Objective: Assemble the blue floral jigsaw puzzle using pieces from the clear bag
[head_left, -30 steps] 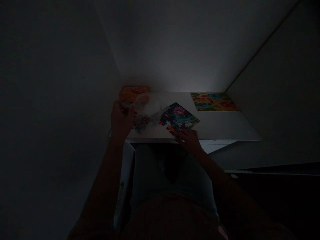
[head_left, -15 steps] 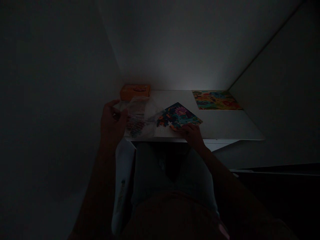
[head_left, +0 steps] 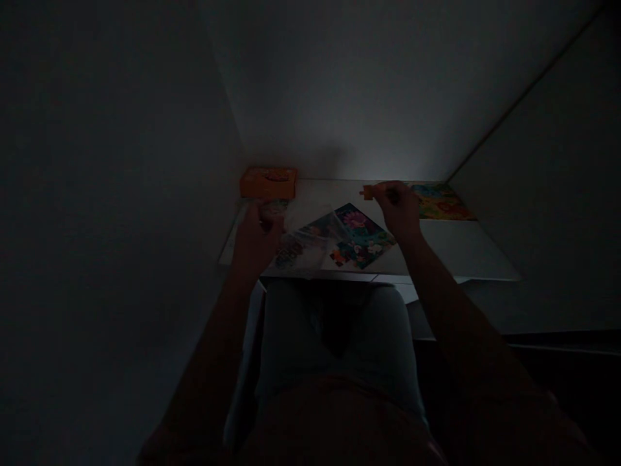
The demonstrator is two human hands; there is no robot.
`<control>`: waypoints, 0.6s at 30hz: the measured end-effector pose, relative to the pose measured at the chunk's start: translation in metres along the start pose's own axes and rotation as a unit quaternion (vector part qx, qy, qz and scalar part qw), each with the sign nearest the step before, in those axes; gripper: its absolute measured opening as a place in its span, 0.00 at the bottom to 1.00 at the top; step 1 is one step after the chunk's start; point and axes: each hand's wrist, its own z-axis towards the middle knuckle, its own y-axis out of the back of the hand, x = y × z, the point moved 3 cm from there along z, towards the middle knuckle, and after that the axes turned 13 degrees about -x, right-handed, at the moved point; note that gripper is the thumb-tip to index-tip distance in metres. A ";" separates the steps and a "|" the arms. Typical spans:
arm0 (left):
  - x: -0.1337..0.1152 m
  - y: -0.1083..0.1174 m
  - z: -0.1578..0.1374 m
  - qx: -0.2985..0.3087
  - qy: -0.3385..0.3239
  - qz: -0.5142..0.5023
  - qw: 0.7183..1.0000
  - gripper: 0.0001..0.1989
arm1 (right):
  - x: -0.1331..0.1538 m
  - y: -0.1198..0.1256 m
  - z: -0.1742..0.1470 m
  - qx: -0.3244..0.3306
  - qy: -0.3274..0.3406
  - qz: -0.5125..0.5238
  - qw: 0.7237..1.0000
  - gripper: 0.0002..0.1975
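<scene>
From my feed I see the right hand (head_left: 400,210) raised above the white table (head_left: 451,249), pinching a small orange puzzle piece (head_left: 369,191) between its fingertips. The left hand (head_left: 256,239) is closed on a clear plastic bag (head_left: 303,243), which seems to hold loose pieces in this dim light. The bag overlaps the colourful puzzle sheet (head_left: 361,236), with an orange box (head_left: 268,183) behind

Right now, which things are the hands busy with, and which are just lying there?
In use:
- left hand gripping the clear plastic bag of pieces
- right hand holding up a small orange puzzle piece
- part-built dark puzzle between the hands

Lying about:
- orange box at the back
- colourful picture sheet on the white table
</scene>
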 end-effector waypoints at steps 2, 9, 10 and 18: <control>0.000 -0.007 -0.001 0.005 0.004 -0.006 1.000 0.24 | 0.032 -0.003 0.001 -0.035 0.054 0.033 0.997 0.33; 0.002 -0.020 0.003 0.005 -0.010 -0.005 1.000 0.22 | 0.116 -0.021 -0.029 0.150 0.200 -0.066 0.966 0.22; 0.003 -0.020 0.003 0.001 -0.009 -0.004 1.000 0.22 | 0.112 -0.014 -0.032 0.126 0.190 -0.074 0.971 0.20; 0.013 0.001 0.014 -0.060 -0.014 -0.013 0.998 0.21 | 0.000 0.016 -0.124 0.233 0.138 -0.235 0.933 0.23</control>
